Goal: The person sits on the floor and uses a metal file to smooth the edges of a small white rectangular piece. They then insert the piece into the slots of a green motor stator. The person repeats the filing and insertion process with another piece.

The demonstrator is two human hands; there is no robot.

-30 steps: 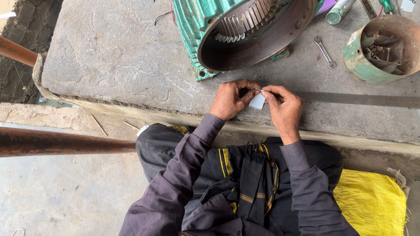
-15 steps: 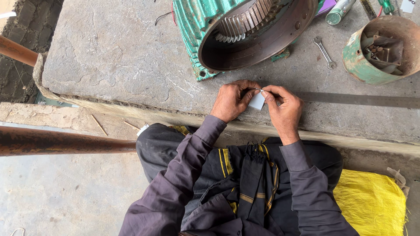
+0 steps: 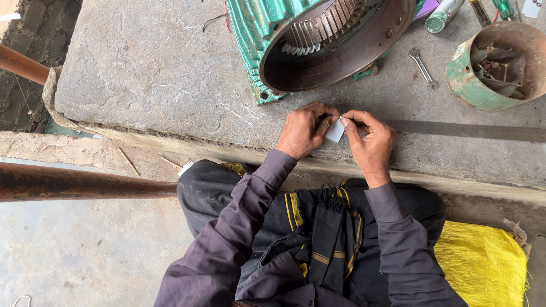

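My left hand (image 3: 303, 131) and my right hand (image 3: 369, 141) meet over the front edge of a stone slab (image 3: 153, 74). Together they pinch a small white paper slip (image 3: 335, 131) between their fingertips. Just beyond the hands lies a green motor housing (image 3: 330, 42) on its side, its open rusty ring and inner slotted core facing me. A long flat metal ruler (image 3: 466, 131) runs to the right from behind my right hand.
A small spanner (image 3: 423, 68) lies right of the housing. A rusty green can (image 3: 497, 65) holds scrap metal at the right. A rusty pipe (image 3: 85, 182) crosses at the left below the slab. A yellow sack (image 3: 483, 264) sits by my right leg.
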